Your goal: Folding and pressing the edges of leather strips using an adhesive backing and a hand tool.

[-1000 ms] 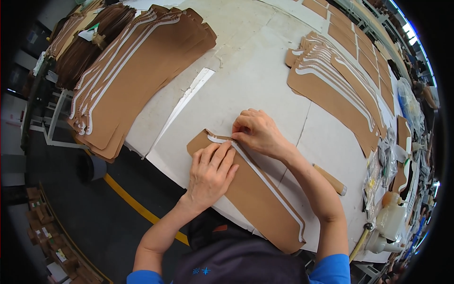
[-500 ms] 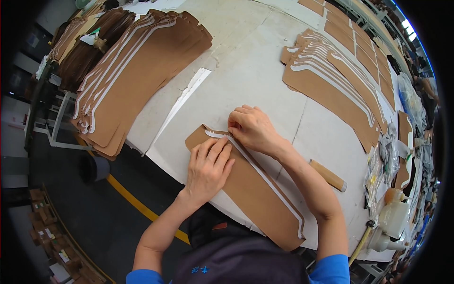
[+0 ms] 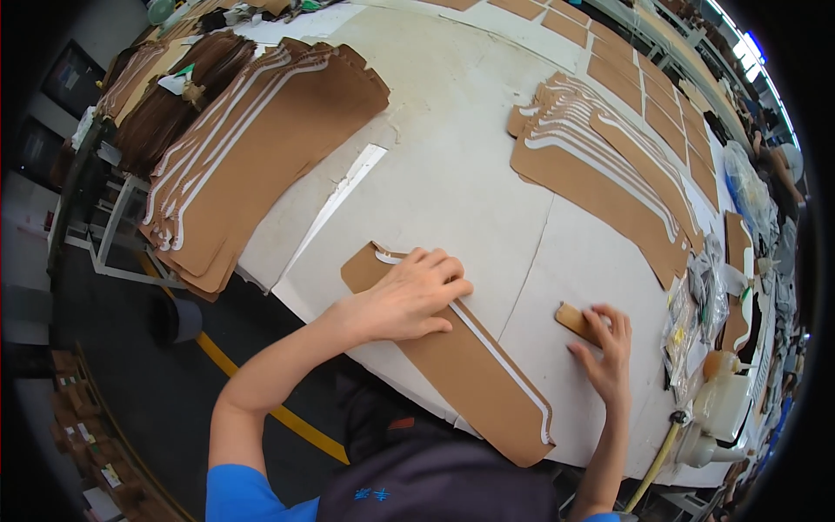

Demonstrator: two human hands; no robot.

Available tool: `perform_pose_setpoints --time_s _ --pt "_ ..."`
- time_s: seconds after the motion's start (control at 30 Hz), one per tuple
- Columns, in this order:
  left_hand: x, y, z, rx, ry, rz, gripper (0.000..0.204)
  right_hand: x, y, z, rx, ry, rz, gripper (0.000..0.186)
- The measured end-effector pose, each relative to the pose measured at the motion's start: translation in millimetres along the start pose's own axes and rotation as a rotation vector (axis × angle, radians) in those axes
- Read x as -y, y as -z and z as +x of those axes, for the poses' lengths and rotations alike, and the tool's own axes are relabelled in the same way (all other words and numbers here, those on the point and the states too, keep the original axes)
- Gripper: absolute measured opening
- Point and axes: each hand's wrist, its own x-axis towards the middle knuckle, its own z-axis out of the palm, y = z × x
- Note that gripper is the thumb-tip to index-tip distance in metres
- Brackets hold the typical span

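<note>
My left hand [image 3: 417, 291] lies over the upper part of a tan panel [image 3: 470, 383] with a white strip along its edge, its fingers bent at that edge and thumb apart. To the right, my right hand [image 3: 609, 348] has its fingers apart at a short wooden-bodied tool [image 3: 572, 317], with fingertips on or just beside it and thumb below.
Stacks of similar panels [image 3: 261, 148] [image 3: 591, 183] lie left and upper right on the white table [image 3: 417, 174]. A dark brown bundle [image 3: 165, 113] is at the far left. Plastic bags [image 3: 709, 283] and a translucent container [image 3: 722, 409] line the right edge.
My right hand has left the panel's edge and moved right and down to the tool. My left hand has shifted rightward and up over the strip, its forearm now more slanted.
</note>
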Motion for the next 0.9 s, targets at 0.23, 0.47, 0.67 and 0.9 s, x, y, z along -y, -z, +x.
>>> perform_pose_setpoints --time_s 0.23,0.47,0.67,0.9 --pt "13.8 9.3 22.0 0.436 -0.059 -0.095 0.018 -47.4 8.6 -69.6 -0.156 -0.093 -0.135 0.042" --pt "40.1 70.4 -34.9 0.034 0.371 -0.239 0.017 -75.4 22.1 -93.4 -0.253 -0.269 -0.136 0.038" --pt "90.5 151.8 -89.6 -0.319 0.694 -0.47 0.01 -71.1 31.0 -83.8 -0.241 -0.305 -0.159 0.037" --pt "180.1 207.1 -185.7 -0.578 0.825 -0.531 0.01 -88.1 48.2 -84.4 -0.271 -0.326 -0.197 0.036"
